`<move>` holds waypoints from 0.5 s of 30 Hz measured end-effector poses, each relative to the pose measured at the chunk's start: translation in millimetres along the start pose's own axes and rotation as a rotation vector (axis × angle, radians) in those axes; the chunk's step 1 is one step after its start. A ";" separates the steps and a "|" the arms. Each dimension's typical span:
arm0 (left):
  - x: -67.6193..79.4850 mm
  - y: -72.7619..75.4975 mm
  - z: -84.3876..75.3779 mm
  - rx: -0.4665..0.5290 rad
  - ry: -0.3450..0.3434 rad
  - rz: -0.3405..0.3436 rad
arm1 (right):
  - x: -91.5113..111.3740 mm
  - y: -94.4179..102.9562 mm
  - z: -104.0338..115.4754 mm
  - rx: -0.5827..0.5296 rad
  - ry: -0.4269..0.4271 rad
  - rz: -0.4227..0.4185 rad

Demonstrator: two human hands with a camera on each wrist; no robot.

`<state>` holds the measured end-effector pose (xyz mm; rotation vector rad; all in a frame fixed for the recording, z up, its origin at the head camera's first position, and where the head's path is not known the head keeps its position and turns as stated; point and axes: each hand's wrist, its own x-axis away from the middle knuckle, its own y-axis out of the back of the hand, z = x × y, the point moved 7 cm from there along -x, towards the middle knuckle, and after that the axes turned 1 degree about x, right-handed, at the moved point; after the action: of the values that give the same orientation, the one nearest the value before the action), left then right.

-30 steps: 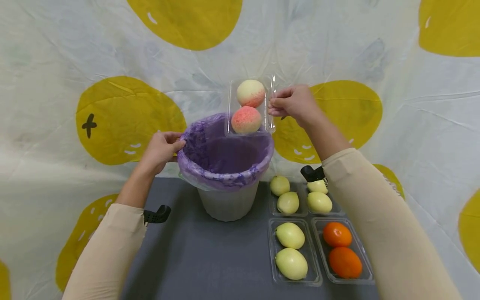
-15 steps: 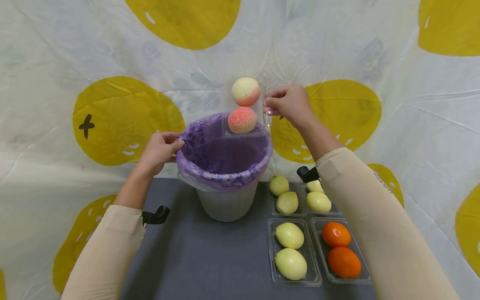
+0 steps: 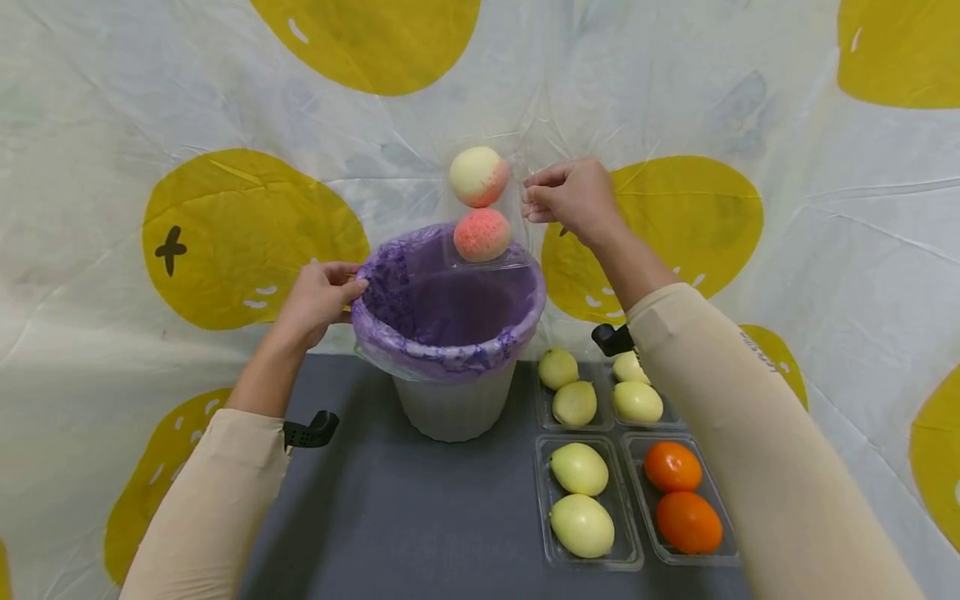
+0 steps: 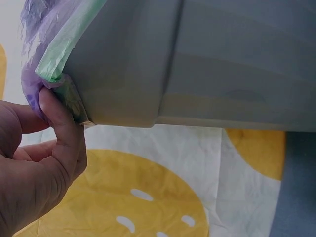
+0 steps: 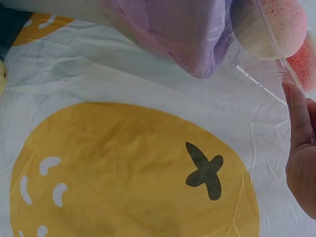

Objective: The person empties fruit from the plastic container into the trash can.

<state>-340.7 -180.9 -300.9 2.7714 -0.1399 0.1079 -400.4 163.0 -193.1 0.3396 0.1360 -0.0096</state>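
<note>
My right hand (image 3: pixel 576 200) pinches the right edge of a clear plastic tray (image 3: pixel 495 266) above the back of a waste bin. Two pink-and-cream peaches (image 3: pixel 482 236) sit in the tray, one above the other; the tray looks tilted. In the right wrist view a peach (image 5: pixel 271 27) shows through the clear plastic beside my fingers. My left hand (image 3: pixel 318 302) grips the left rim of the bin (image 3: pixel 453 408), thumb on the purple plastic liner (image 3: pixel 457 360) folded over it. The left wrist view shows my left hand (image 4: pixel 44 163) with fingers under the liner's edge.
Right of the bin, clear trays with pale yellow-green fruit (image 3: pixel 581 527) stand on the dark grey table (image 3: pixel 420 533). Beside them is a tray with two orange fruits (image 3: pixel 688 522), partly near my right sleeve. A white cloth with yellow prints (image 3: pixel 255 242) hangs behind.
My right hand has moved slightly left and up with the tray of peaches, which now looks more tilted. My left hand keeps its place on the bin rim.
</note>
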 end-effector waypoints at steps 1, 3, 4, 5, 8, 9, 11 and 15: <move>0.3 0.1 0.1 0.002 0.000 0.001 | -0.2 -1.2 -0.4 0.000 0.007 0.000; 0.9 0.5 0.7 0.005 0.003 0.002 | -0.1 -4.4 -1.2 -0.010 0.031 0.002; 1.2 0.7 1.0 0.007 0.004 0.003 | 0.1 -6.1 -1.6 -0.016 0.043 0.001; 1.5 1.0 1.4 0.007 0.007 0.002 | 0.2 -7.7 -2.3 -0.025 0.054 -0.002; 2.4 1.7 2.3 0.005 0.012 0.000 | 0.5 -11.7 -4.0 -0.049 0.082 -0.016; 2.6 1.8 2.4 0.005 0.012 -0.001 | 0.2 -12.7 -4.7 -0.055 0.084 -0.023; 2.8 1.9 2.7 0.006 0.014 -0.003 | -0.2 -13.9 -5.4 -0.056 0.087 -0.035; 3.3 2.0 2.8 0.008 0.017 -0.006 | -1.1 -14.7 -4.8 -0.044 0.099 -0.049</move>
<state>-337.5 -184.1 -302.5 2.7778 -0.1272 0.1314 -402.6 150.7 -202.3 0.2924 0.2418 -0.0385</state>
